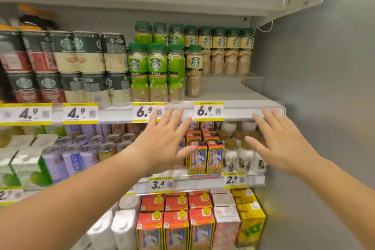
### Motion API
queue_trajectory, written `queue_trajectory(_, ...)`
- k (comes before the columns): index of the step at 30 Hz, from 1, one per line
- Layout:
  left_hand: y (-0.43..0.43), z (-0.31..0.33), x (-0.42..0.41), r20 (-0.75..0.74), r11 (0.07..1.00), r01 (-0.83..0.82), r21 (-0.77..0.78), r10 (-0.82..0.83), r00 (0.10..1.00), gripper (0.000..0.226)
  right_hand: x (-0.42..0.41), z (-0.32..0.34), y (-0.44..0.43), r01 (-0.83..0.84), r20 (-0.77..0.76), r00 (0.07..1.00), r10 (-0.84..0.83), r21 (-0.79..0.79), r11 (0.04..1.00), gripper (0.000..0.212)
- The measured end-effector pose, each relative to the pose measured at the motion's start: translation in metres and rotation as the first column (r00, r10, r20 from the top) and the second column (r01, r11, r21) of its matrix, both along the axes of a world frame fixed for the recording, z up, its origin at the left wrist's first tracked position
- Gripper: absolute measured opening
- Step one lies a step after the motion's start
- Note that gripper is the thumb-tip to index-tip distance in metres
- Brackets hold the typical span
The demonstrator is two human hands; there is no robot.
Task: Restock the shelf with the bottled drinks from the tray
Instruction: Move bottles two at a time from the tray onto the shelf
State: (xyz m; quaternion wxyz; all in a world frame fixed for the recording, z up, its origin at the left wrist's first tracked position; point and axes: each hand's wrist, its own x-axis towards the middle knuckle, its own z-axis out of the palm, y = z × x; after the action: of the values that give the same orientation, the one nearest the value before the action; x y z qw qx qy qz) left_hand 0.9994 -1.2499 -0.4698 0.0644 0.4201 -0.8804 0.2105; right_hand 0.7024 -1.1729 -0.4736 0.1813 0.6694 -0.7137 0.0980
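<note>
Bottles [174, 61] filled only part of the shelf [239, 91] I was facing through the head camera. Its bare floor lay just above my two hands and between them, and I judged that this gap was where the new stock belonged. The tray was nowhere in view, so I could not tell how many drinks were left to fetch.

Above the left hand [162, 140] the green bottles [156, 71] stood in rows right up to the shelf's front edge, labels outward, as a shopper should find them. The beige bottles [221, 50], above the space between my hands, kept to the back. Only one front bottle [194, 71] stood forward, just beside the green ones. The lanes from there across to above the right hand [284, 144] had nothing at the front, which made them the likely place to fill.

Both hands were flat and empty, with fingers straight and spread and palms turned toward the shelf. Their fingertips reached up to the rail [239, 110], though I could not tell whether they touched it. I took the pose for a pause between loads, the hands bracketing the gap.

One price tag [208, 110] sat on the rail between the hands, marking the beige lanes.
</note>
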Motion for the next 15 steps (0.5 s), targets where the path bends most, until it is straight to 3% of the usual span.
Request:
queue_trajectory(11,0.058,-0.176,0.061,0.041,0.984,0.006,0.18,-0.013,0.999,0.09,0.045,-0.167,0.085,0.014,0.083,0.996,-0.029,0.183,0.983,0.089)
queue_trajectory(15,0.072,-0.251,0.086,0.029,0.954,0.008,0.299,-0.018,0.999,0.085,0.06,-0.232,0.104,-0.02,0.102,0.995,-0.006,0.251,0.968,0.077)
